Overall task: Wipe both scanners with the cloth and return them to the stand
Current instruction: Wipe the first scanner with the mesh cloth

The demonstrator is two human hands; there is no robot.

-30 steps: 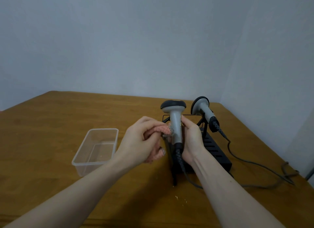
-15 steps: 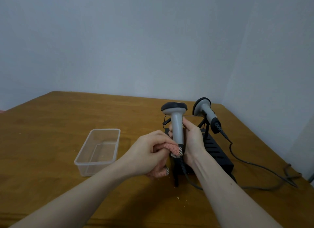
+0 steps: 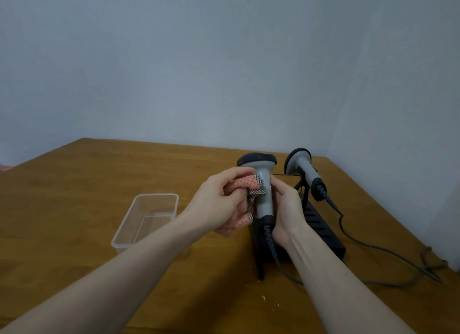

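My right hand [image 3: 286, 206] grips the handle of a grey scanner [image 3: 263, 182] with a black head, held upright above the table. My left hand [image 3: 219, 204] holds a bunched pink cloth [image 3: 242, 184] with a checked edge and presses it against the left side of the handle, just below the head. A second grey scanner [image 3: 302, 168] sits tilted on the black stand [image 3: 321, 229] to the right. Each scanner trails a dark cable.
An empty clear plastic tub [image 3: 149, 216] stands on the wooden table [image 3: 74, 197] to the left of my hands. The cables [image 3: 388, 256] loop over the table at the right, near its edge. A grey wall corner rises behind the stand.
My left hand has slid the cloth up the scanner handle, from near its bottom end to just under the head. My right hand keeps the scanner upright.
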